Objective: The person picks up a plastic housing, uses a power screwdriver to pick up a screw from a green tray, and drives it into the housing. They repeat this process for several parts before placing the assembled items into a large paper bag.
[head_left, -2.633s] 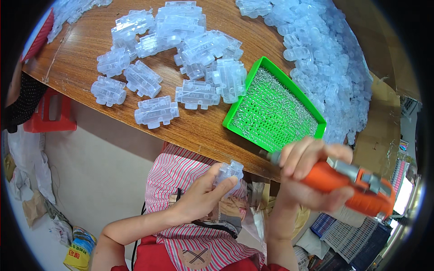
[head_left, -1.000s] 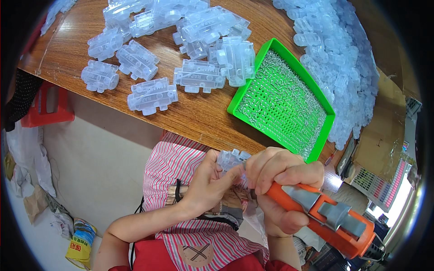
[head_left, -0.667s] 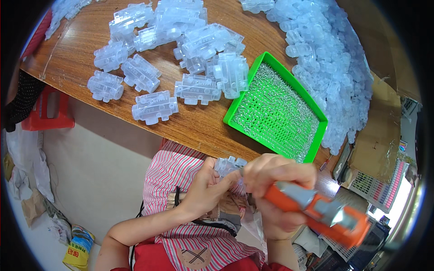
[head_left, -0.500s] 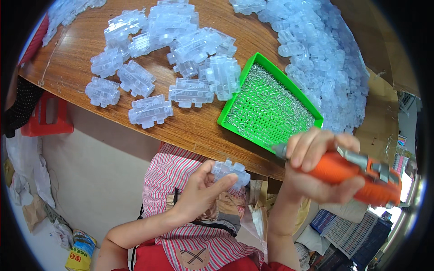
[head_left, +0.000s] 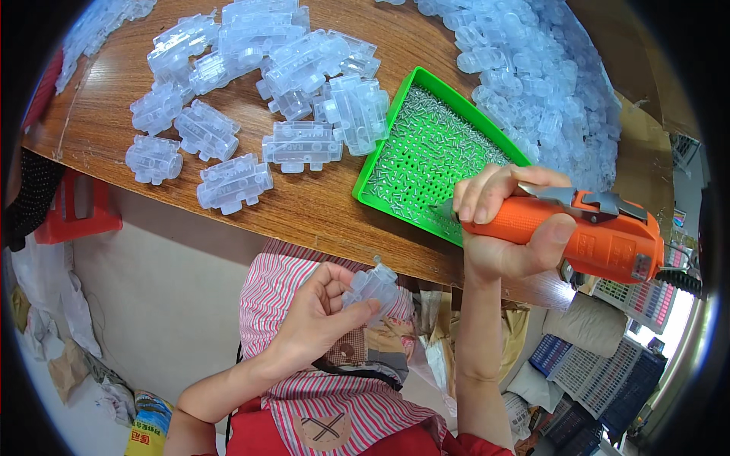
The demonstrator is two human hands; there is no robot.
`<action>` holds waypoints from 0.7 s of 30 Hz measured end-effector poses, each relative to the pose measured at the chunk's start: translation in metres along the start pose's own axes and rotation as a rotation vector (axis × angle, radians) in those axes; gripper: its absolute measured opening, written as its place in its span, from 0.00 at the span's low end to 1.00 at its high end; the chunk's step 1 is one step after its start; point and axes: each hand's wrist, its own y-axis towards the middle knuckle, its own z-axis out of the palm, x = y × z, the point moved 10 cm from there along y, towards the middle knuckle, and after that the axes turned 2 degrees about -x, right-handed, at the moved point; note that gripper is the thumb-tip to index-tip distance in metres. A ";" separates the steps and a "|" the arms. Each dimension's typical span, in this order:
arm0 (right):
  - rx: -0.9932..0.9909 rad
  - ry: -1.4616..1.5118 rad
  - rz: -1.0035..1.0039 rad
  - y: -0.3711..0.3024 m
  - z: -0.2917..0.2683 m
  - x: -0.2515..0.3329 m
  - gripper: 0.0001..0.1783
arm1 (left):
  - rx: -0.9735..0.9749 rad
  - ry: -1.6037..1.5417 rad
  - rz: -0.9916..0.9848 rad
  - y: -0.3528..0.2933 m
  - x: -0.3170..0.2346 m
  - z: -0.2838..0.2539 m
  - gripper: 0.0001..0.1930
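Between the thumb and fingers of my left hand (head_left: 323, 308) is a clear plastic part (head_left: 372, 291), held tilted over my lap below the table's edge. My right hand (head_left: 506, 220) is wrapped round an orange electric screwdriver (head_left: 578, 235). Its dark tip points left, over a green perforated tray (head_left: 367, 199) strewn with small silvery screws (head_left: 414, 163); whether the tip touches them I cannot tell. Left of the tray lie several similar clear plastic parts (head_left: 303, 144), some stacked on one another.
A large heap of clear plastic pieces (head_left: 532, 91) covers the table's right side. The wooden table (head_left: 319, 205) ends just beyond my lap. A red stool (head_left: 80, 209) stands at the left. A black coiled cord (head_left: 679, 281) trails from the screwdriver.
My right hand has moved up and slightly left with the screwdriver, whose tip is now further over the tray. In my left hand the clear part has turned and tilted more upright.
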 end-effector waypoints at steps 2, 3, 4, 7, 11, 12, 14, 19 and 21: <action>0.017 0.026 -0.004 -0.001 0.002 0.001 0.34 | 0.014 0.014 -0.005 0.001 -0.004 0.006 0.17; 0.016 0.016 -0.002 -0.001 0.002 0.002 0.32 | 0.028 0.029 -0.010 0.001 -0.005 0.008 0.17; 0.015 0.006 0.001 -0.002 0.003 0.002 0.32 | 0.027 0.029 -0.009 0.002 -0.005 0.009 0.17; 0.026 -0.018 -0.001 -0.001 0.003 0.003 0.32 | 0.053 0.075 -0.038 0.003 0.000 0.012 0.18; 0.033 0.042 0.008 -0.002 0.001 0.000 0.32 | 0.021 0.059 -0.021 0.006 -0.004 0.010 0.15; 0.025 0.011 0.007 -0.003 0.001 0.001 0.33 | 0.009 0.057 -0.034 0.008 -0.004 0.010 0.14; 0.024 -0.035 -0.008 -0.003 0.001 0.003 0.34 | 0.010 0.069 -0.027 0.010 -0.005 0.010 0.13; 0.159 0.095 -0.038 -0.008 0.025 0.049 0.35 | 0.010 0.057 0.000 0.010 -0.006 0.008 0.12; 0.213 0.134 -0.006 -0.020 0.044 0.059 0.33 | 0.028 0.067 -0.006 0.012 -0.004 0.010 0.12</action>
